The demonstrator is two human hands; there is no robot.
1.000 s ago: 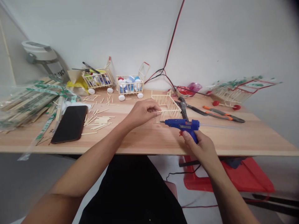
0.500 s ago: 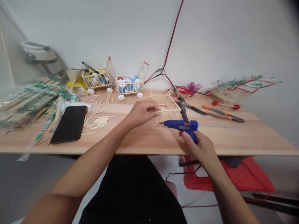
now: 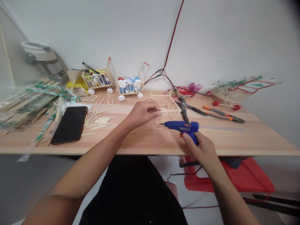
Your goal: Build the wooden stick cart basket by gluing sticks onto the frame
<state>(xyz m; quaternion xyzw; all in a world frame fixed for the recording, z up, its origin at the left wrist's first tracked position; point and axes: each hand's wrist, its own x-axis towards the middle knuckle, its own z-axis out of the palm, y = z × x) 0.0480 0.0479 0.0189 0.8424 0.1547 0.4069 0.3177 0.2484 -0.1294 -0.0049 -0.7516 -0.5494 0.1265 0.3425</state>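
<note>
Head view: the right hand (image 3: 202,146) closes round the handle of a blue hot glue gun (image 3: 181,126), its nozzle (image 3: 162,124) just beside a stick frame (image 3: 167,101) on the wooden table (image 3: 145,140). The left hand (image 3: 142,114) pinches a thin wooden stick (image 3: 167,111) at the frame. A slip could topple the frame or bring the left hand onto the hot nozzle.

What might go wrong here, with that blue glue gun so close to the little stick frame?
The blue glue gun in the right hand has its nozzle close to the left hand, so if it is hot, glue might reach those fingers. The thin stick pinched in the left hand could also slip and knock the light stick frame out of position.
</note>
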